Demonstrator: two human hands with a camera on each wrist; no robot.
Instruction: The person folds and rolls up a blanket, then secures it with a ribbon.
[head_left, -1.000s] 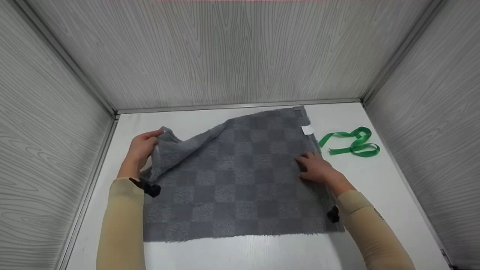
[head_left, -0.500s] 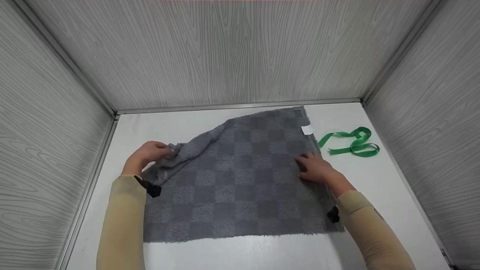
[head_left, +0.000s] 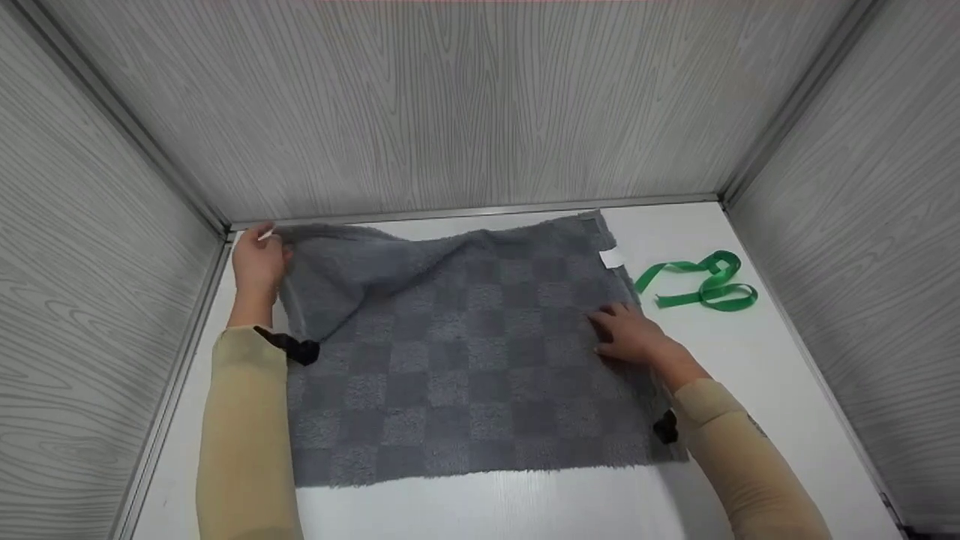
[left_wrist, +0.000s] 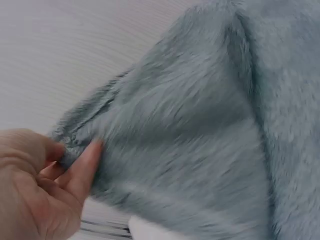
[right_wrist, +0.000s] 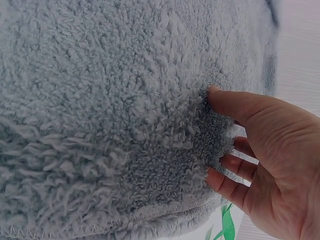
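At ten o'clock on the tabletop (head_left: 735,360), the towel (head_left: 465,360) corner has been drawn outward, pinched in the left hand (head_left: 256,259) fingers; the right hand (head_left: 630,334) stays pressed flat, fingers relaxed

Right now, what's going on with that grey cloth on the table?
A person is spreading a grey checkered towel on a white table. The left hand pinches the towel's far-left corner, held out near the back wall, with the cloth there rumpled. The right hand lies flat on the towel near its right edge. A green ribbon lies loose on the table beside the towel.
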